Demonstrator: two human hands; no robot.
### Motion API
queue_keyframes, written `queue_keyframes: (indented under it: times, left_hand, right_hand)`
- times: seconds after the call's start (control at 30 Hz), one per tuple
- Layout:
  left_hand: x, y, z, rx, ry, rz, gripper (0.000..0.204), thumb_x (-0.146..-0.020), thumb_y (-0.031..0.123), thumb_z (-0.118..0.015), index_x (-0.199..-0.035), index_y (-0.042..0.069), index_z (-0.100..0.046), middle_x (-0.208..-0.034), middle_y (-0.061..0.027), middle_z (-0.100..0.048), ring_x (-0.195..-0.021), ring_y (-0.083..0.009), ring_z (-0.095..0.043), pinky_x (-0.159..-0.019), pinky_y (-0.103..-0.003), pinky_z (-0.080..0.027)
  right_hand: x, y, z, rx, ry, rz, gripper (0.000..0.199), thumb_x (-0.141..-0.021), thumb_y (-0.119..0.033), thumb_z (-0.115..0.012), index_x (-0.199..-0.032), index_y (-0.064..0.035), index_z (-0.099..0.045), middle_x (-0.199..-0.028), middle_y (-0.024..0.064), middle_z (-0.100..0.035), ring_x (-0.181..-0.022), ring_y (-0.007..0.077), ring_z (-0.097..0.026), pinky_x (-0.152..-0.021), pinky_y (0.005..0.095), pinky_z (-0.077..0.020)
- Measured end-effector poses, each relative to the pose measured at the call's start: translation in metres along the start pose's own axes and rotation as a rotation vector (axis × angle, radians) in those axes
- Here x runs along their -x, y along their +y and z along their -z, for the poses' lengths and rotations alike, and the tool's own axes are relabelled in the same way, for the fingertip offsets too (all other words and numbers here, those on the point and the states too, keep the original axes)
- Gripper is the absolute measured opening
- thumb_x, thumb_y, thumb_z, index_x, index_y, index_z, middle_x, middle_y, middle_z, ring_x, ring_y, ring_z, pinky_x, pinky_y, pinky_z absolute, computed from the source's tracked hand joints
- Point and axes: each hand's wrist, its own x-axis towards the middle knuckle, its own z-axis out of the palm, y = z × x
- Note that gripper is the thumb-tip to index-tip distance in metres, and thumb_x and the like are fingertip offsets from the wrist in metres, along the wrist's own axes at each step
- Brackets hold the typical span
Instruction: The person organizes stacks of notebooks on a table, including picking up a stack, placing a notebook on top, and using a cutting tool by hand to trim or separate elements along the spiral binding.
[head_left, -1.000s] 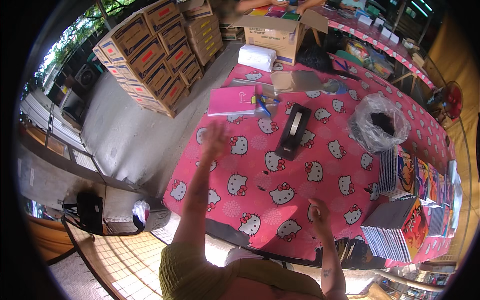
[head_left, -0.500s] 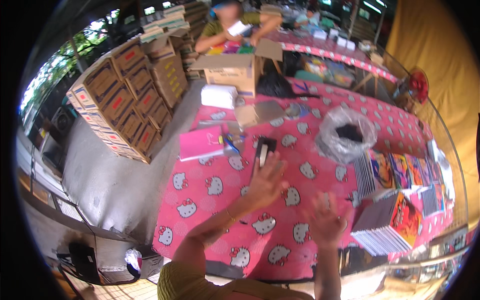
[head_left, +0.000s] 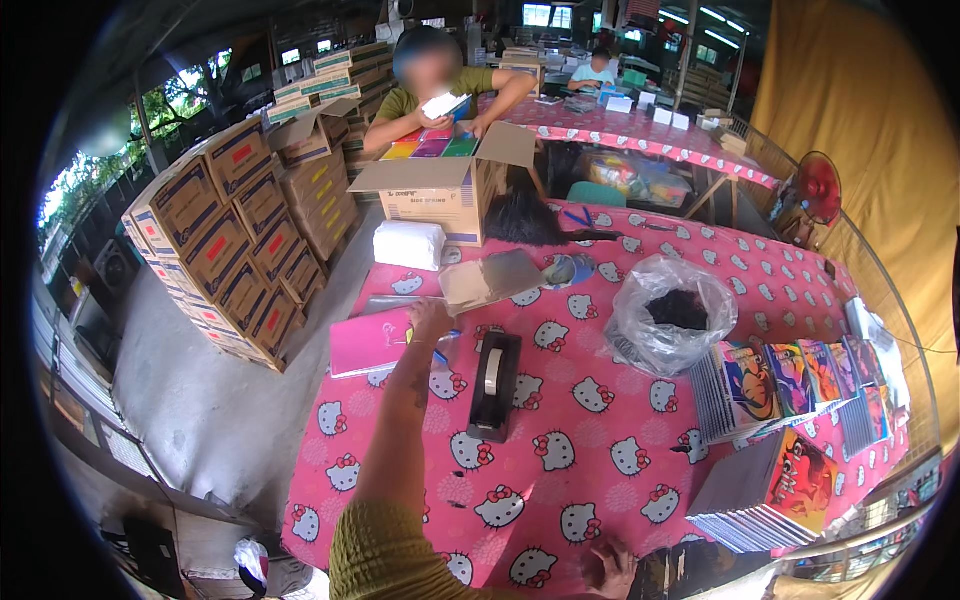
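My left hand (head_left: 430, 318) reaches out over the right edge of a pink folder (head_left: 370, 343). Its fingers are bent downward, and what they hold is hidden beneath them. A blue pen-like item (head_left: 440, 357) lies just below this hand. Nearer to me is a black oblong block with a pale handle (head_left: 493, 385), touched by neither hand. My right hand (head_left: 610, 568) rests at the table's near edge, fingers loosely apart with nothing seen in them. Beyond my left hand lies a flat piece of brown cardboard (head_left: 490, 280).
A pink cartoon-print cloth covers the table (head_left: 560, 485). Stacked colourful notebooks (head_left: 760, 490) and a clear plastic bag with black contents (head_left: 672, 315) occupy the right. At the far end, a person (head_left: 430, 95) handles items over an open carton (head_left: 430, 205). Cartons (head_left: 215, 245) are piled at left.
My left hand has moved from the black block to the folder's right edge. My right hand has dropped to the table's near edge. The view has shifted too.
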Motion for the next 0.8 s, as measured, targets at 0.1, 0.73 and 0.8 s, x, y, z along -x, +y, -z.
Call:
queue_keyframes:
  times: [0.1,0.73,0.8]
  left_hand:
    - [-0.005,-0.009,0.004,-0.043,-0.044,-0.011,0.043,-0.080,0.029,-0.057,-0.116,0.006,-0.063,-0.132,-0.0180,-0.049,-0.125,-0.0363,-0.043,-0.099,-0.059,-0.034]
    - [-0.052,-0.015,0.020,0.148,0.099,-0.315,0.018,-0.085,0.009,-0.050,-0.096,0.011,-0.064,-0.104,-0.0131,-0.064,-0.093,-0.0346,-0.063,-0.079,-0.050,-0.050]
    - [-0.050,-0.060,0.032,0.566,0.486,-0.487,0.018,-0.087,0.004,-0.049,-0.099,0.007,-0.062,-0.101,-0.0196,-0.062,-0.091,-0.0428,-0.059,-0.077,-0.051,-0.048]
  right_hand:
    - [-0.004,-0.007,0.008,0.010,-0.056,-0.022,0.055,-0.073,-0.041,-0.067,-0.122,-0.0173,-0.061,-0.134,0.0114,-0.051,-0.123,0.0325,-0.047,-0.102,0.0516,-0.0349]
    - [-0.010,-0.011,0.006,0.072,-0.067,-0.117,0.054,-0.069,-0.037,-0.068,-0.118,-0.0154,-0.060,-0.134,0.0118,-0.047,-0.124,0.0355,-0.042,-0.101,0.0515,-0.0320]
    - [-0.020,-0.018,-0.004,0.088,0.070,0.014,0.044,-0.067,-0.015,-0.074,-0.109,-0.0131,-0.060,-0.119,0.0094,-0.054,-0.107,0.0314,-0.054,-0.090,0.0435,-0.0408]
